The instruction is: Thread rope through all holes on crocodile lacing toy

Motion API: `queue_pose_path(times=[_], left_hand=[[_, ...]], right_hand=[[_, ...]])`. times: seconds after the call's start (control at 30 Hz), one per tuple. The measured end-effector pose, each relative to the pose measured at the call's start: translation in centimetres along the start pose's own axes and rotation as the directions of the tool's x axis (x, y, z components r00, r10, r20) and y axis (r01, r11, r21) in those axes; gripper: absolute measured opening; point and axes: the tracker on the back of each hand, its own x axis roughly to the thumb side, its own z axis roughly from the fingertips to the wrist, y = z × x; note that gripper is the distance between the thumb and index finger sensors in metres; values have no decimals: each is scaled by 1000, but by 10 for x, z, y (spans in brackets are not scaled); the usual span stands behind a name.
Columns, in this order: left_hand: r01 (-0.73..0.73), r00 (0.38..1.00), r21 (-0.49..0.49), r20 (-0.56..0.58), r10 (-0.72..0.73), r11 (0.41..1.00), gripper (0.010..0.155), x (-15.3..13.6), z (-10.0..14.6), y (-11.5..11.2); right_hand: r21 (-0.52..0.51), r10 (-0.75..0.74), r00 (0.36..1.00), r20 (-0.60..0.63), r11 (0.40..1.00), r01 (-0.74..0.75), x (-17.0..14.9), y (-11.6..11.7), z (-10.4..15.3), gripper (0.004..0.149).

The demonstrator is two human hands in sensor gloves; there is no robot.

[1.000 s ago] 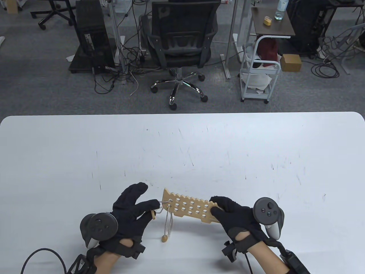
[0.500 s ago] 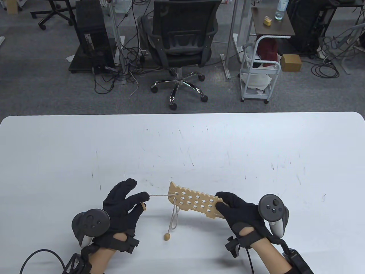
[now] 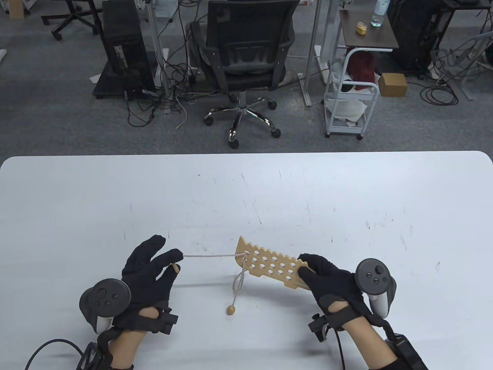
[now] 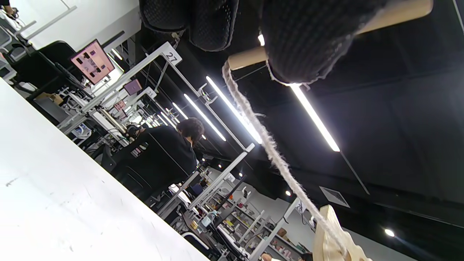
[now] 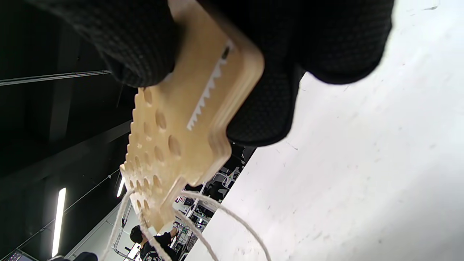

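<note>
Table view, lower part of the frame: the left hand [image 3: 148, 269] at lower left pinches the wooden needle [image 3: 175, 267] at the rope's end between its fingertips, the other fingers spread. The right hand [image 3: 331, 283] at lower right grips one end of the crocodile lacing toy [image 3: 271, 266], thumb on top and fingers beneath, holding the board above the white table [image 3: 246, 200]. Between the hands the rope [image 3: 210, 255] runs taut from the needle to a hole at the board's left end; a loop hangs below it, ending in a wooden bead [image 3: 230, 310] by the tabletop. Beyond the table stands an office chair [image 3: 246, 58], top centre.
</note>
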Motion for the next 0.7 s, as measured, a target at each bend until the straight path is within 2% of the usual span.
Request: queue_pose_path(times=[0.7], left_hand=[[-49,996,108,-72,57,993,44,-19,-3,24]], right_hand=[[-86,-12,998,-56,996,7,-13,-21,-8,44]])
